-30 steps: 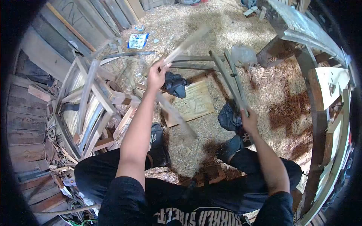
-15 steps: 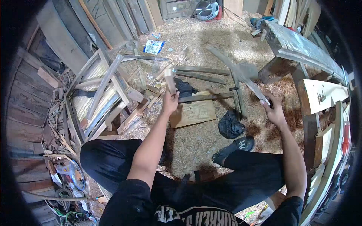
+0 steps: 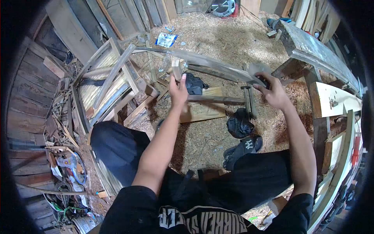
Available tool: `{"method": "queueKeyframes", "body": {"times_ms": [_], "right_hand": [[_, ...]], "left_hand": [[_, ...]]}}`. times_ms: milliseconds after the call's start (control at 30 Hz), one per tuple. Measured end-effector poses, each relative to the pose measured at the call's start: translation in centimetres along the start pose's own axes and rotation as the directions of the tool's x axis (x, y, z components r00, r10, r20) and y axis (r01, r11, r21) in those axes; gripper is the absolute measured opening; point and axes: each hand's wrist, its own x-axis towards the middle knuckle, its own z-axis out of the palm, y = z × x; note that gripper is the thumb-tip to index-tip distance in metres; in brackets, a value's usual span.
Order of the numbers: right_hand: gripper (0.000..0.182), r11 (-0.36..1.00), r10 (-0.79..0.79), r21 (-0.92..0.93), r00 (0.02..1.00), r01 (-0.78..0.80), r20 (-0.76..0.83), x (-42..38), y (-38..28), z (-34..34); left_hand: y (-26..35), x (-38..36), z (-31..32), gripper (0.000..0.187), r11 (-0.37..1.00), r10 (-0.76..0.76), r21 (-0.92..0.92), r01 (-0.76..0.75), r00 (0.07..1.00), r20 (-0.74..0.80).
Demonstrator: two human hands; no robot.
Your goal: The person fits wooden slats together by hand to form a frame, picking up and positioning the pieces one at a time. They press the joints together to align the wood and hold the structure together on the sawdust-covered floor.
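My left hand (image 3: 179, 93) is closed around a short pale wooden block (image 3: 176, 69), held upright. My right hand (image 3: 274, 91) grips one end of a long grey wooden strip (image 3: 206, 62); the strip reaches across to the left, beyond the block, and motion blurs it. Below my hands lies a wooden frame of dark bars (image 3: 222, 100), with a flat pale board (image 3: 204, 113) partly under it. One black plastic bag (image 3: 193, 84) sits right beside my left hand, and another black bag (image 3: 239, 124) lies below my right hand.
Slatted wooden frames (image 3: 105, 80) lean at the left near scrap wood. A heavy wooden bench (image 3: 311, 46) stands at the right. At the back are a circular saw (image 3: 223, 7) and a blue-white packet (image 3: 166, 39). Sawdust covers the floor (image 3: 218, 35). My sandalled foot (image 3: 247, 146) is in front.
The strip in my right hand has swung left and now lies more nearly level across the view. My right hand has moved up and slightly left. The view has shifted a little.
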Motion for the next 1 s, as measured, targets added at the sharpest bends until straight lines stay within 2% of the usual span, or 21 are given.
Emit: {"method": "queueKeyframes", "body": {"times_ms": [33, 100, 133, 167, 200, 233, 267, 367, 400, 467, 533, 700, 767, 867, 1000], "right_hand": [[0.034, 0.999, -0.017, 0.038, 1.0, 0.017, -0.015, 0.3, 0.2, 0.7], [0.037, 0.996, -0.027, 0.088, 0.999, 0.031, -0.038, 0.5, 0.1, 1.6], [0.036, 0.995, -0.024, 0.099, 0.999, 0.027, -0.029, 0.7, -0.1, 1.7], [0.035, 0.994, -0.02, 0.109, 1.0, 0.021, -0.015, 0.8, -0.3, 1.9], [0.035, 0.994, -0.019, 0.109, 1.0, 0.02, -0.012, 0.9, -0.6, 1.9], [0.035, 0.999, -0.044, -0.019, 0.999, 0.044, -0.008, 1.1, -0.9, 1.7], [0.034, 0.987, -0.07, -0.147, 0.998, 0.069, 0.001, 1.2, -1.1, 1.6], [0.034, 0.971, -0.158, -0.182, 0.987, 0.154, -0.011, 1.8, -1.2, 1.4], [0.034, 0.971, -0.156, -0.182, 0.988, 0.152, -0.007, 1.9, -1.3, 1.2], [0.038, 0.935, -0.256, -0.265, 0.966, 0.237, -0.038, 2.0, -1.7, 0.5], [0.04, 0.933, -0.269, -0.257, 0.963, 0.252, -0.032, 2.2, -1.4, 0.3], [0.044, 0.932, -0.302, -0.22, 0.953, 0.289, -0.03, 2.3, -0.1, 0.6], [0.045, 0.959, -0.233, -0.173, 0.972, 0.225, -0.029, 2.0, -0.1, 0.8], [0.045, 0.975, -0.18, -0.132, 0.984, 0.178, -0.01, 2.0, 0.5, 0.7], [0.045, 0.989, -0.131, -0.064, 0.991, 0.131, 0.001, 1.7, 0.1, 0.1]], "left_hand": [[-0.2, 0.0, -0.4, 0.031, 1.0, -0.003, 0.0, 0.003, 1.0, -0.009], [-0.5, 0.5, -1.5, 0.034, 0.973, -0.136, 0.207, 0.103, 0.979, 0.152], [-0.9, 0.5, -2.0, 0.039, 0.936, -0.158, 0.342, 0.083, 0.967, 0.197], [-1.3, 0.5, -2.4, 0.039, 0.936, -0.154, 0.344, 0.078, 0.967, 0.201], [-1.3, 0.1, -2.8, 0.041, 0.973, -0.106, 0.223, 0.056, 0.971, 0.215], [-1.1, -0.1, -3.0, 0.042, 0.995, -0.055, 0.094, 0.036, 0.975, 0.217], [-2.1, 0.0, -3.0, 0.04, 0.994, -0.051, 0.101, 0.029, 0.973, 0.226], [-1.2, -0.3, -2.3, 0.038, 1.0, -0.005, 0.016, 0.002, 0.978, 0.21], [-1.3, -0.3, -2.1, 0.035, 0.999, -0.05, 0.006, 0.05, 0.974, 0.223], [-1.4, -0.3, -2.1, 0.035, 0.997, -0.049, -0.048, 0.061, 0.973, 0.223], [-1.6, -0.1, -1.9, 0.036, 0.985, -0.039, -0.156, 0.073, 0.977, 0.21], [-1.4, 0.9, -1.0, 0.043, 0.972, 0.038, -0.236, -0.005, 0.991, 0.132], [-0.7, 1.4, -1.0, 0.045, 0.97, 0.04, -0.241, -0.013, 0.994, 0.106], [-0.6, 1.6, -1.4, 0.049, 0.97, 0.07, -0.24, -0.022, 0.979, 0.191], [0.1, 1.2, -1.1, 0.048, 0.952, 0.101, -0.3, -0.059, 0.987, 0.128]]}}
